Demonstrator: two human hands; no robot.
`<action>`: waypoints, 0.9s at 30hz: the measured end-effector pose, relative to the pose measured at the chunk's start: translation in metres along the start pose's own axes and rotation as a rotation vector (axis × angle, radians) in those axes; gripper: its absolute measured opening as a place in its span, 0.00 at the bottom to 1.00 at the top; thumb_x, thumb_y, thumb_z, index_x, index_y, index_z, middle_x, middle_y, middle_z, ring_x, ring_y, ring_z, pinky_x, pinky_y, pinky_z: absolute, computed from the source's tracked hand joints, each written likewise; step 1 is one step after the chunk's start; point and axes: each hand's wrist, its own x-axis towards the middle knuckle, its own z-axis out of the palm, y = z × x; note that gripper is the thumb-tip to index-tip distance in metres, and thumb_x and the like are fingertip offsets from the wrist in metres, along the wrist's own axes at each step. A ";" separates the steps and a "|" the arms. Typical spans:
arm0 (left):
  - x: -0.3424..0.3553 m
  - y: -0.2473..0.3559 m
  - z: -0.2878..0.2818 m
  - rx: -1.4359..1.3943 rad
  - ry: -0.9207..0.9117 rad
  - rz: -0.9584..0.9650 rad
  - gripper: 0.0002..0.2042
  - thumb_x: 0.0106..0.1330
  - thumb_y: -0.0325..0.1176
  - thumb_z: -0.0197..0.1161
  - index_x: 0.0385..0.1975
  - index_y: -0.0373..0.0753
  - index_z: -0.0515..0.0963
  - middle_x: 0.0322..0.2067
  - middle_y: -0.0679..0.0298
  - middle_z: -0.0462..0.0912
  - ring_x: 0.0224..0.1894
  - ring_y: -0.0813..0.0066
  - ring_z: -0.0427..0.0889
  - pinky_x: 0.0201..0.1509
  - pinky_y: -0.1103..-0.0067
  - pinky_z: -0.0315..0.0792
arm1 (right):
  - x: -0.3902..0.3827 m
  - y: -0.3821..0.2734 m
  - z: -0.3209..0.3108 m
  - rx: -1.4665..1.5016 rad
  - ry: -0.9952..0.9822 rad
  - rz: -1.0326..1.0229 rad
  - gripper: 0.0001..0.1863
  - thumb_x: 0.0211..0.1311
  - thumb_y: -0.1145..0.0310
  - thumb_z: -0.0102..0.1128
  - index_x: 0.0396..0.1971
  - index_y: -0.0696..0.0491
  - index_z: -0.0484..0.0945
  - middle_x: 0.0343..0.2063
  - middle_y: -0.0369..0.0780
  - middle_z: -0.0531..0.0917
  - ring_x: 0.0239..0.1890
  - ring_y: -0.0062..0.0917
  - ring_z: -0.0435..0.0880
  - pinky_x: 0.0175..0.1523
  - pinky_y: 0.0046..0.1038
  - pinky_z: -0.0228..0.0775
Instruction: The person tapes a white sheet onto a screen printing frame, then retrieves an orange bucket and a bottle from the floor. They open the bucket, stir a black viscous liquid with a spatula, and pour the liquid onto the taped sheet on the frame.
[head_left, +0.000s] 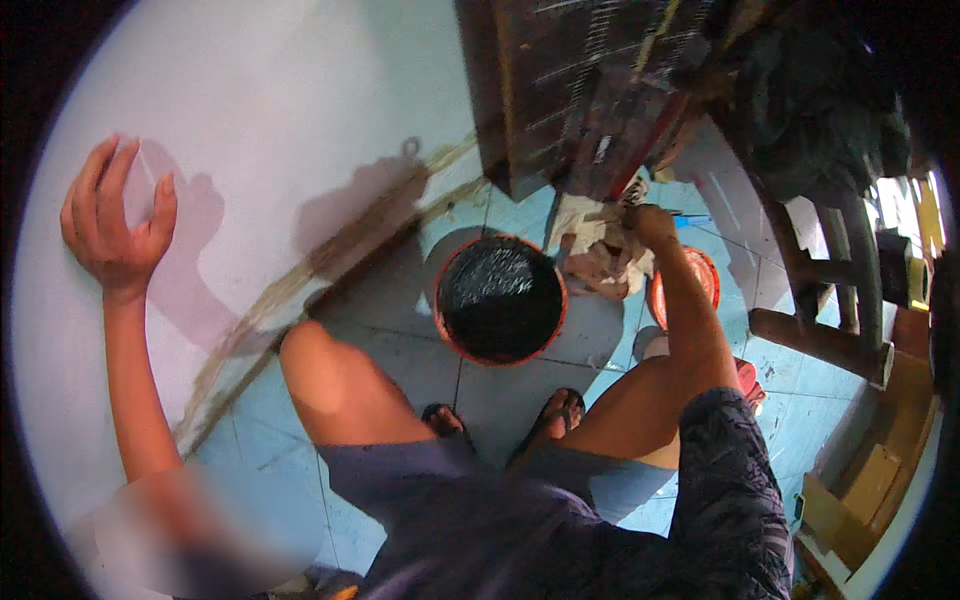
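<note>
My left hand [118, 215] is raised at the pale wall [250, 90] on the left, its fingers apart and curved, with nothing in them. My right hand [652, 222] reaches forward over a crumpled pale heap of paper or cloth [598, 258], its fingers closed on something small I cannot make out, beside a thin blue item [694, 222]. Left of that hand, on the tiled floor between my feet and the wall, stands an orange-rimmed bucket [497, 298] of dark, glossy liquid. A round orange lid [690, 282] lies partly hidden behind my right forearm.
Dark wooden panels [535, 95] lean upright at the top centre. A dark draped bundle [810, 110] and wooden furniture [850, 290] are on the right, with cardboard [860, 480] below them. A red object [748, 378] lies by my right arm on the blue-tiled floor [790, 420].
</note>
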 end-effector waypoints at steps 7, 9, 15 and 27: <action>0.014 0.009 0.010 -0.015 0.080 -0.057 0.18 0.59 0.46 0.71 0.48 0.50 0.82 0.51 0.73 0.82 0.53 0.80 0.77 0.56 0.79 0.66 | -0.031 0.030 -0.099 -0.095 0.211 -0.114 0.14 0.61 0.66 0.55 0.45 0.48 0.80 0.37 0.49 0.85 0.41 0.44 0.85 0.44 0.44 0.77; 0.015 0.011 0.009 -0.048 0.103 -0.066 0.18 0.58 0.45 0.71 0.47 0.50 0.82 0.51 0.72 0.82 0.52 0.78 0.78 0.55 0.78 0.68 | -0.054 0.012 -0.151 0.143 0.282 -0.004 0.14 0.66 0.66 0.54 0.50 0.51 0.78 0.37 0.48 0.85 0.41 0.41 0.85 0.47 0.40 0.75; 0.011 0.016 0.008 -0.110 0.142 -0.104 0.17 0.55 0.42 0.72 0.45 0.50 0.82 0.51 0.68 0.83 0.52 0.71 0.79 0.57 0.73 0.70 | -0.191 -0.113 -0.260 1.219 0.307 0.003 0.16 0.72 0.61 0.55 0.50 0.57 0.75 0.39 0.38 0.82 0.44 0.20 0.77 0.50 0.29 0.70; 0.024 0.009 -0.007 -0.124 0.215 -0.122 0.15 0.50 0.35 0.67 0.38 0.40 0.78 0.48 0.52 0.78 0.53 0.50 0.74 0.58 0.58 0.65 | -0.323 -0.300 -0.176 1.849 -0.514 0.280 0.13 0.74 0.63 0.48 0.50 0.55 0.67 0.31 0.39 0.80 0.20 0.20 0.74 0.25 0.23 0.67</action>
